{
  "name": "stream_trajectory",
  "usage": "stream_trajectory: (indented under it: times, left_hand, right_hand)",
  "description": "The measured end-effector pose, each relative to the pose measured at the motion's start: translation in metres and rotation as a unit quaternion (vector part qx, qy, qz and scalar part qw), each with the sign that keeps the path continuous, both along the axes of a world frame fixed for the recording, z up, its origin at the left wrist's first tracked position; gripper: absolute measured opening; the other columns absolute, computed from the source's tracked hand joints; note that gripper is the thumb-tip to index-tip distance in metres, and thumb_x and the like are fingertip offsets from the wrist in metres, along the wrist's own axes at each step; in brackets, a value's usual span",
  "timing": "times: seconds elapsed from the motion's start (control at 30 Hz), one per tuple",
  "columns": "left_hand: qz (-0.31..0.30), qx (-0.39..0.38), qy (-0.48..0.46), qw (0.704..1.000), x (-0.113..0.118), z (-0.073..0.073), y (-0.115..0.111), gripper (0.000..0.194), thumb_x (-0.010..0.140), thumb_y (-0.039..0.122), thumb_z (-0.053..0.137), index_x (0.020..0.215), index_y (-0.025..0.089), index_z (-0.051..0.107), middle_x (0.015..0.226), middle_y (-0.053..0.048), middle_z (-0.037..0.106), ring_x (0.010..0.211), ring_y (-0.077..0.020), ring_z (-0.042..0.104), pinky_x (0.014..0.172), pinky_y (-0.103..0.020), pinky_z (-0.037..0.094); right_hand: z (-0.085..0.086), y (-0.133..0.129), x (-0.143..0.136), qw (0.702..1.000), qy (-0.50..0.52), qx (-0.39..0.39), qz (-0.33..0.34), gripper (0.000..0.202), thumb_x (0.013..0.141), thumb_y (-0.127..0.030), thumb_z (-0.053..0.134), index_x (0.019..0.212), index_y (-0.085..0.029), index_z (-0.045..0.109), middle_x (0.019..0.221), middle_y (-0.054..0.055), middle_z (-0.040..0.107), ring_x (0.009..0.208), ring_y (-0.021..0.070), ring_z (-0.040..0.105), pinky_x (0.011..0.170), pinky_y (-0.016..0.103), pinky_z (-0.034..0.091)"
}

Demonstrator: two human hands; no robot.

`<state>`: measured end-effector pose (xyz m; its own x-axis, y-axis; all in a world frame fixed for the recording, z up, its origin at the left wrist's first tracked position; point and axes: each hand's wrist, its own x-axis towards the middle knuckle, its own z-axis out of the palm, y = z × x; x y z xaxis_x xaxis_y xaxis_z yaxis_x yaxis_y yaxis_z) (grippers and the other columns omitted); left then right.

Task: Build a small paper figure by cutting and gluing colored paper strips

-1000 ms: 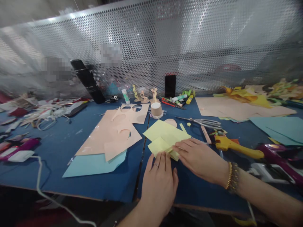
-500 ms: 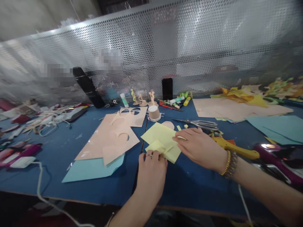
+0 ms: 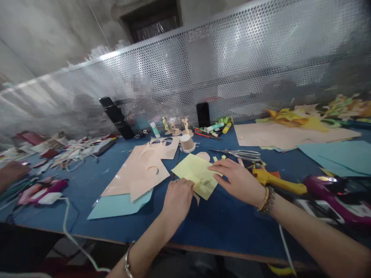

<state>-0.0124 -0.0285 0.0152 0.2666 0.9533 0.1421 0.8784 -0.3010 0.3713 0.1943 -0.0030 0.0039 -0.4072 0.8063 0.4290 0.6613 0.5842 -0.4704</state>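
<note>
Softly yellow paper sheet (image 3: 187, 166), straight-edged, lying cornerwise, partly shadowed

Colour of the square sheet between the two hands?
The sheet is plain pale yellow, best seen in the head view.

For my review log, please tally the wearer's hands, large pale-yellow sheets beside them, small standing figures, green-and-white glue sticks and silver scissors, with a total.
Hands: 2 (left hand, right hand)
Large pale-yellow sheet: 1
Small standing figures: 3
Green-and-white glue sticks: 2
Silver scissors: 1
Total: 9
</note>
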Motion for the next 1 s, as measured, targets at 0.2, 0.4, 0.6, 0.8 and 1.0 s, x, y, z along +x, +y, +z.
stream_trajectory:
  times: [0.2, 0.4, 0.6, 0.8, 1.0]
  left_hand:
    - [-0.043, -0.106, -0.272, 0.955, 0.021, 0.021, 0.021, 0.023, 0.085, 0.031, 0.052, 0.093, 0.016, 0.067, 0.085, -0.004, 0.071, 0.075, -0.0168, 0.063, 0.067, -0.025, 0.047]
    - [-0.094, -0.158, -0.434, 0.882, 0.056, 0.031, 0.033, 0.028, 0.082, 0.038, 0.058, 0.092, 0.013, 0.066, 0.075, -0.003, 0.062, 0.065, -0.0114, 0.053, 0.063, -0.023, 0.043]
    - [-0.123, -0.184, -0.503, 0.836, 0.067, 0.028, 0.043, 0.031, 0.076, 0.042, 0.068, 0.086, 0.013, 0.066, 0.071, -0.001, 0.057, 0.063, -0.0093, 0.048, 0.063, -0.023, 0.041]
    - [-0.116, -0.153, -0.521, 0.832, 0.067, 0.025, 0.043, 0.024, 0.072, 0.034, 0.075, 0.084, 0.015, 0.068, 0.077, -0.001, 0.060, 0.070, -0.0107, 0.053, 0.066, -0.022, 0.041]
    - [-0.120, -0.147, -0.532, 0.825, 0.068, 0.028, 0.042, 0.023, 0.065, 0.030, 0.081, 0.072, 0.015, 0.065, 0.070, 0.001, 0.062, 0.065, -0.0104, 0.054, 0.062, -0.023, 0.043]
  right_hand:
    - [0.005, 0.004, -0.001, 0.961, 0.242, -0.130, -0.008, 0.048, 0.083, -0.042, 0.056, 0.126, -0.021, 0.052, 0.118, 0.009, 0.063, 0.106, 0.0223, 0.060, 0.088, 0.036, 0.048]
    - [0.015, 0.007, 0.005, 0.873, 0.429, -0.230, -0.021, 0.031, 0.073, -0.046, 0.067, 0.083, -0.016, 0.063, 0.070, 0.002, 0.065, 0.060, 0.0143, 0.060, 0.054, 0.025, 0.048]
    - [0.020, 0.012, 0.013, 0.805, 0.524, -0.278, -0.020, 0.030, 0.061, -0.037, 0.079, 0.078, -0.017, 0.065, 0.065, -0.002, 0.063, 0.054, 0.0102, 0.055, 0.051, 0.022, 0.044]
    - [0.022, 0.013, 0.013, 0.786, 0.546, -0.288, -0.026, 0.026, 0.058, -0.031, 0.080, 0.074, -0.015, 0.068, 0.062, -0.003, 0.062, 0.052, 0.0082, 0.052, 0.049, 0.020, 0.041]
    - [0.027, 0.008, 0.014, 0.773, 0.548, -0.319, 0.002, 0.024, 0.059, -0.029, 0.080, 0.073, -0.015, 0.066, 0.060, -0.003, 0.061, 0.051, 0.0080, 0.053, 0.048, 0.021, 0.042]
